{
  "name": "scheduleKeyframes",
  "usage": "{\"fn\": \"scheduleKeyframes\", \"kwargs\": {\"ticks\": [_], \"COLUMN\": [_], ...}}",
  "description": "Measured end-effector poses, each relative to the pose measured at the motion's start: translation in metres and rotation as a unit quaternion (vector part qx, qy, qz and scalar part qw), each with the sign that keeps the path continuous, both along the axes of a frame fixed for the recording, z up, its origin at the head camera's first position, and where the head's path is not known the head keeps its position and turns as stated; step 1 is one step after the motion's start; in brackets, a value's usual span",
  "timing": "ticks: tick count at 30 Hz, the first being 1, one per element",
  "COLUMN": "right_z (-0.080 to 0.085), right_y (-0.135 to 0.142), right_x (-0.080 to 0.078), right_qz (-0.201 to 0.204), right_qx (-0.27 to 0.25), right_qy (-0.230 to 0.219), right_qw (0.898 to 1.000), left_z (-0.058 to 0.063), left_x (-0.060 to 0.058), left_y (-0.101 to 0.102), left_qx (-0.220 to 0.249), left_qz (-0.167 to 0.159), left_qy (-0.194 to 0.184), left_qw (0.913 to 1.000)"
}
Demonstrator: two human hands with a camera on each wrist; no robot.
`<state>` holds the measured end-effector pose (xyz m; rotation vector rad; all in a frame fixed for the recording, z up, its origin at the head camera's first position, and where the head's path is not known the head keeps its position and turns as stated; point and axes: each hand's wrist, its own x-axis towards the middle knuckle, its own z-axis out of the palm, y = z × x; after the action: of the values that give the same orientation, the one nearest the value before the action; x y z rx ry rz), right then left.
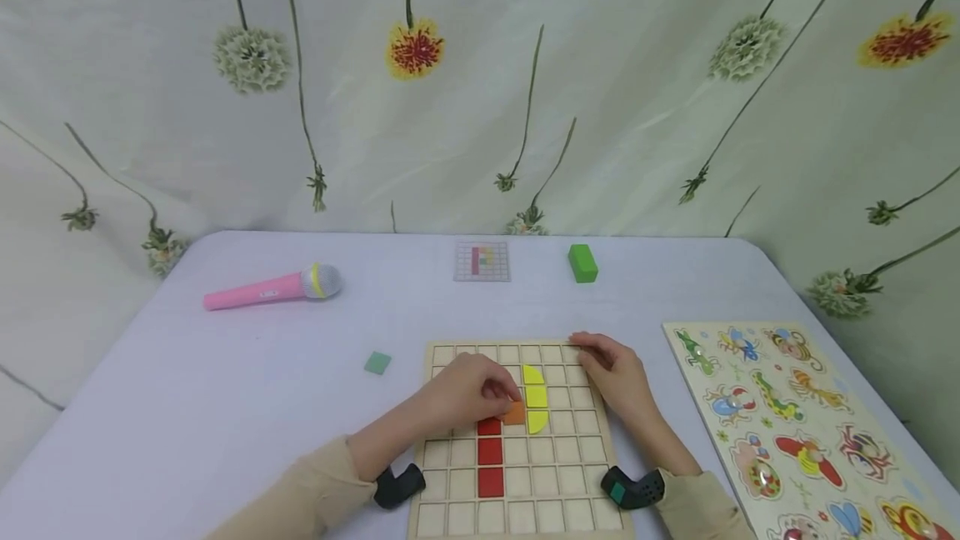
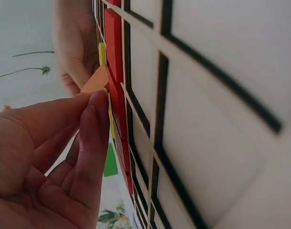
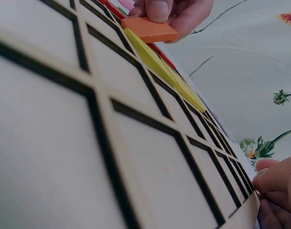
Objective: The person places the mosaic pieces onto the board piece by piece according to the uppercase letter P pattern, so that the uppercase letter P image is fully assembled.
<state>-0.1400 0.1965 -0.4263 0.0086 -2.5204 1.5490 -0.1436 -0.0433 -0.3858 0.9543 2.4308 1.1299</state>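
Observation:
Between thumb and fingertips my left hand (image 1: 468,394) pinches an orange square tile (image 1: 514,414), seen tilted in the left wrist view. The tile is over the wooden grid board (image 1: 551,482), between a column of red tiles (image 1: 491,451) and a column of yellow tiles (image 1: 536,396). The yellow column has a square in the middle and rounded pieces at both ends. At the board's far right corner my right hand (image 1: 618,377) rests its fingers against the rim. The right wrist view shows part of this hand (image 3: 276,188) at the corner.
A green tile (image 1: 377,362) lies left of the board. Farther back are a pink toy microphone (image 1: 270,290), a small printed grid card (image 1: 482,262) and a green block (image 1: 582,263). On the right lies a wooden animal puzzle (image 1: 795,423).

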Motion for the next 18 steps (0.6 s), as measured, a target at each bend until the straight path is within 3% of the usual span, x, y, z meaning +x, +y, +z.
{"fn": "scheduleKeyframes", "kwargs": {"ticks": [3,7,10,14,18], "right_z": [0.001,0.001,0.001,0.000,0.000], "right_y": [-0.001,0.000,0.000,0.000,0.000], "right_x": [0.001,0.001,0.001,0.001,0.000], "right_qz": [0.000,-0.002,-0.005,-0.007,-0.004], "right_qx": [0.003,0.002,0.003,0.005,0.007], "right_qy": [-0.001,-0.003,-0.005,-0.009,-0.005], "right_qw": [1.000,1.000,1.000,1.000,1.000], "left_z": [0.002,0.001,0.002,0.005,0.003], "left_x": [0.004,0.007,0.008,-0.001,-0.017], "left_y": [0.001,0.004,0.002,-0.024,-0.076], "left_qx": [-0.015,-0.041,-0.055,-0.036,-0.009], "left_qz": [-0.004,-0.022,-0.012,0.032,0.110], "left_qy": [0.026,0.088,0.107,0.090,0.084], "left_qw": [0.9995,0.9951,0.9927,0.9947,0.9903]}}
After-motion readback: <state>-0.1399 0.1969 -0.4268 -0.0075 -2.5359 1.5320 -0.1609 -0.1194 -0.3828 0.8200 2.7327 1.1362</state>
